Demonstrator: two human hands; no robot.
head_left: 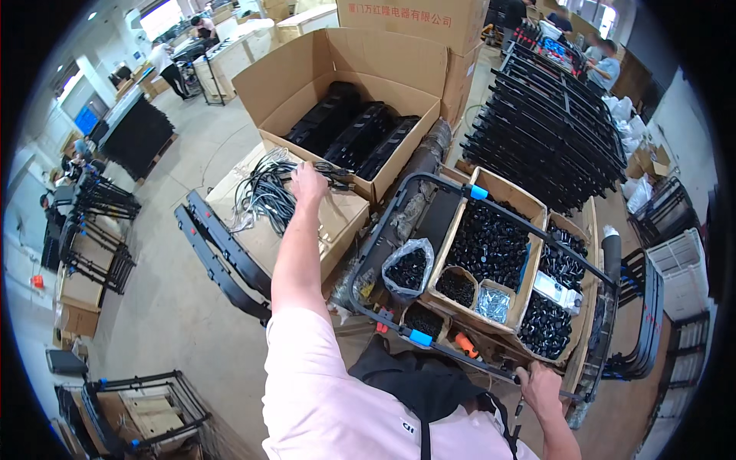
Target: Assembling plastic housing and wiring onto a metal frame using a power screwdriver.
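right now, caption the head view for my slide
Left hand on tangled dark cables atop a brown cardboard box, right hand on a rounded black tubular frame.

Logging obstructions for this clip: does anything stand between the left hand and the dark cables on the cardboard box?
Nothing visible does: the left hand is at the dark cables, which lie on the cardboard box. The open carton stands beyond, not between.

At centre left, the left hand (309,182) touches a bundle of dark cables (264,193) on a cardboard box (346,213); at lower right, the right hand (541,386) grasps a black tubular frame (512,215) above bins of small black pieces (487,241).
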